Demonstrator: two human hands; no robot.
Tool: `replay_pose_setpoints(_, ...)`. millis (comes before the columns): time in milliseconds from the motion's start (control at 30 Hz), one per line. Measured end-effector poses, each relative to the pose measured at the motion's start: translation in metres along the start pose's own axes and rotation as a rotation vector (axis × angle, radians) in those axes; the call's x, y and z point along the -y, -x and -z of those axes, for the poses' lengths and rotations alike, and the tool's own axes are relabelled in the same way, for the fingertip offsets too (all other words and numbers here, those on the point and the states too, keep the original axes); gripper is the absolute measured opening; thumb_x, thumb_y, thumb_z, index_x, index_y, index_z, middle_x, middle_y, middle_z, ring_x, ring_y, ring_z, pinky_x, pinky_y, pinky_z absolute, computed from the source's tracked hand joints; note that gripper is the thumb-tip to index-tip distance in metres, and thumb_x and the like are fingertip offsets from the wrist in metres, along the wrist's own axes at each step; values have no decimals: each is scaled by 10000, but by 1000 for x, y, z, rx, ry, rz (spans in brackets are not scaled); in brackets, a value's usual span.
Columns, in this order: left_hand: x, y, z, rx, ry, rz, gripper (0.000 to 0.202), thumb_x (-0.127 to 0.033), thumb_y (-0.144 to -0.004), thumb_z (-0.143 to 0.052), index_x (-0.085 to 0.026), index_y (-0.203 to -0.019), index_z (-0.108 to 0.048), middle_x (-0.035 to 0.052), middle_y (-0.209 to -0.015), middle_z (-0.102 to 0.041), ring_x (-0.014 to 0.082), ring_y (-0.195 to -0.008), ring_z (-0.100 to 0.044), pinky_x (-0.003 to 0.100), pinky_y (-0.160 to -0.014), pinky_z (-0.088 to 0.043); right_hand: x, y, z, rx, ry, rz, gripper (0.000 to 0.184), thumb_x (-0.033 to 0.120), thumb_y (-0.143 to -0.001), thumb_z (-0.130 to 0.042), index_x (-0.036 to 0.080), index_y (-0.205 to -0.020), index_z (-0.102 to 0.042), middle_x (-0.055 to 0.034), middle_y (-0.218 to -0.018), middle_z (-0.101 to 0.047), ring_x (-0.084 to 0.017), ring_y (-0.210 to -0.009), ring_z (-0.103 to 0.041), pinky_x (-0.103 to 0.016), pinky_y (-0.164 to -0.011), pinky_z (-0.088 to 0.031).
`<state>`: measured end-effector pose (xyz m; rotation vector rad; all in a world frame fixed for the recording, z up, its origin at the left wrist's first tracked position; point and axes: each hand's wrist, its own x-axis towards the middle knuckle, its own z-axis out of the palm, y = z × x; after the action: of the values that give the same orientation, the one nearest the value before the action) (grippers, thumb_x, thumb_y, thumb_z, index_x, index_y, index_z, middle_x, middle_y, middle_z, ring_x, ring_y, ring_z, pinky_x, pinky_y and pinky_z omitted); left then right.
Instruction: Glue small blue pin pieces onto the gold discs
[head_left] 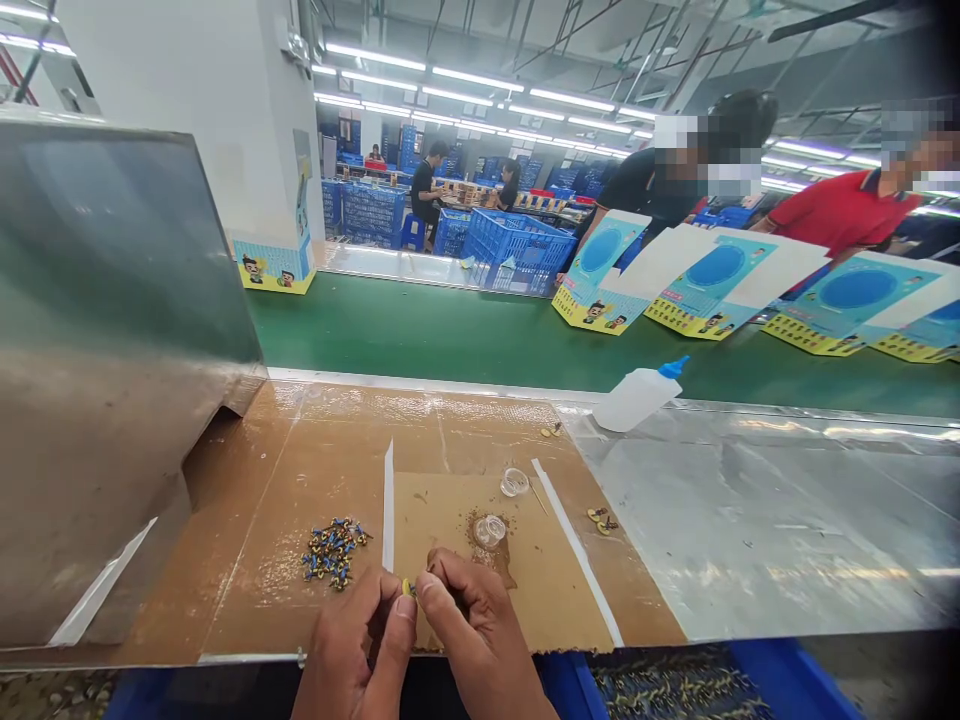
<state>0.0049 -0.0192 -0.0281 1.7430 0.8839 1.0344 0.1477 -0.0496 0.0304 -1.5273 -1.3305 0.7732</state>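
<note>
Hands (480,640) pinching a tiny yellow piece (408,588) over brown cardboard (525,590), green conveyor (450,335) beyond

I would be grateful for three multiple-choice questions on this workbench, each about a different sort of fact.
1. Where is the pile of small blue-and-yellow pieces?
A) On the green belt
B) On the brown cardboard
C) In a blue crate

2. What colour is the cap of the white squeeze bottle?
A) Red
B) Green
C) Blue

3. What are the left hand and right hand doing?
A) Meeting at a small yellow piece
B) Lifting the bottle
C) Resting on the green belt

Answers:
1 B, it lies on the cardboard.
2 C, the cap shows blue.
3 A, both hands' fingers close around it.
</note>
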Motion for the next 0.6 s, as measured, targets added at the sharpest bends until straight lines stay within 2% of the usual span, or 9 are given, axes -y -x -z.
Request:
replay_pose_setpoints(267,4,1,-3,-10,-20,-1,333,-351,-1095,-467,-222,-790,-508,-9,-700,-569,142,-624,-515,256,-615,-410,-8,3,-1,-26,54,44,396,373,-990,-454,255,-658,-273,67,-618,-277,-121,-556,-316,-285,-534,-264)
replay_pose_setpoints(433,0,-1,-8,-51,-27,-19,324,-317,-1085,-482,-214,-784,-542,-35,-679,-472,130,-600,-437,257,-583,-362,-9,4,1,-50,91,70,401,375,-999,-442,256,-657,-270,68,-614,-271,-120,-552,-309,-286,-524,-260)
replay_pose_setpoints(600,-1,-2,-12,-71,-57,-27,337,-291,-1082,-478,-217,-754,-505,-55,-656,-399,120,-568,-391,282,-576,-307,-12,3,2,-56,102,69,396,385,-1007,-436,258,-669,-274,64,-620,-286,-123,-561,-318,-287,-528,-271)
